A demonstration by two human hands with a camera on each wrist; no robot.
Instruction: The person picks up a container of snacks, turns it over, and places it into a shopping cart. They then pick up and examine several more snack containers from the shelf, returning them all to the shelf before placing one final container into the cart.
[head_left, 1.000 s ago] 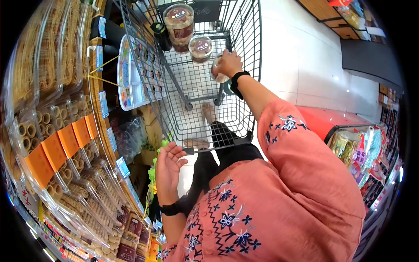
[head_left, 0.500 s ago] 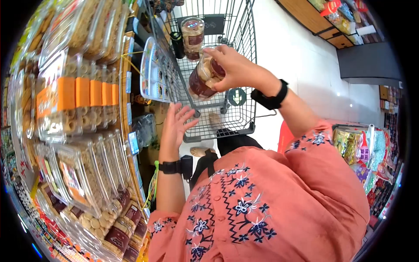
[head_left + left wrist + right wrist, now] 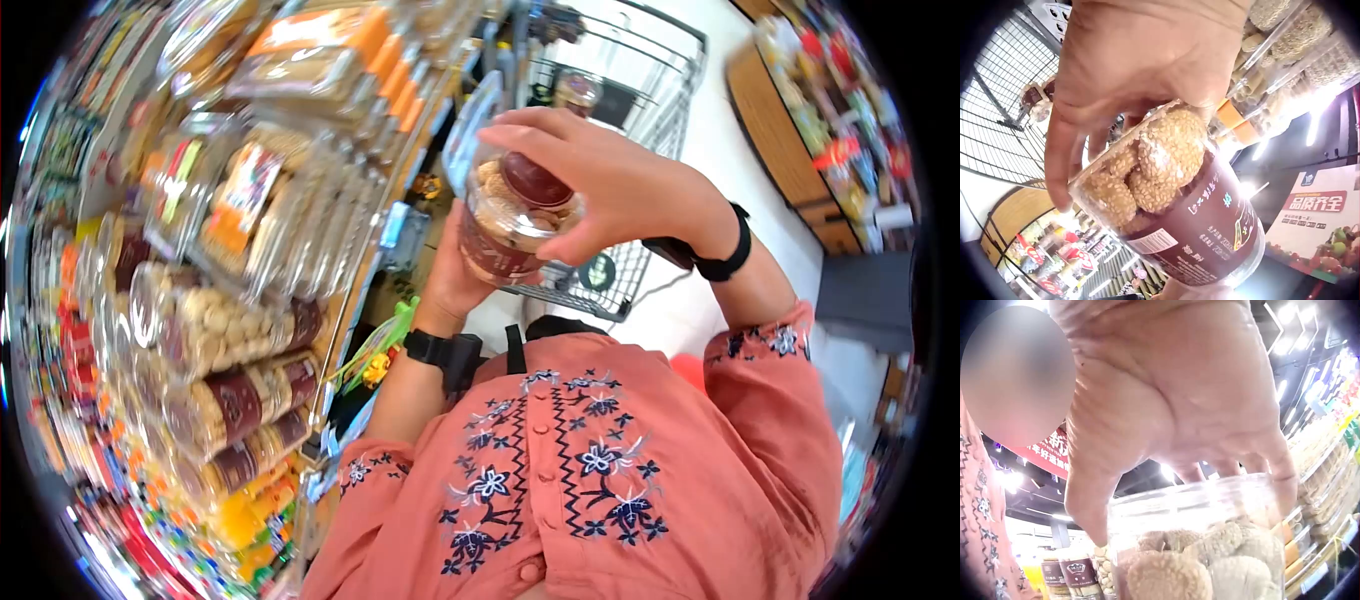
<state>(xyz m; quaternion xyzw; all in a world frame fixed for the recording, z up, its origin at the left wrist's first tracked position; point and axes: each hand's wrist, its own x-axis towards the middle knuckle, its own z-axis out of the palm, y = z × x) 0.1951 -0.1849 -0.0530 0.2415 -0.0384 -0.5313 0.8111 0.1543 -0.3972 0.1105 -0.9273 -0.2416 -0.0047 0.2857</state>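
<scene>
A clear round tub of sesame-coated balls with a dark red label [image 3: 500, 225] is held between both hands above the cart's near end. My right hand [image 3: 625, 185] grips it around the lid end from above, thumb on one side and fingers on the other, as the right wrist view also shows. Under and beside the tub, my left hand [image 3: 455, 275] supports its lower end. In the left wrist view the left hand [image 3: 1147, 62] curls round one end of the tub [image 3: 1179, 200], whose barcode and printed label face the camera.
A black wire cart [image 3: 660, 110] stands behind the hands with another tub [image 3: 578, 92] inside. Shelves at left hold stacked clear packs [image 3: 310, 210] and several tubs lying on their sides [image 3: 235, 400]. A wooden display stand [image 3: 775, 130] is at the upper right.
The tub was lifted out of the cart by my right hand and brought left towards the body. My left hand, empty before, now touches it. The view has turned towards the shelves.
</scene>
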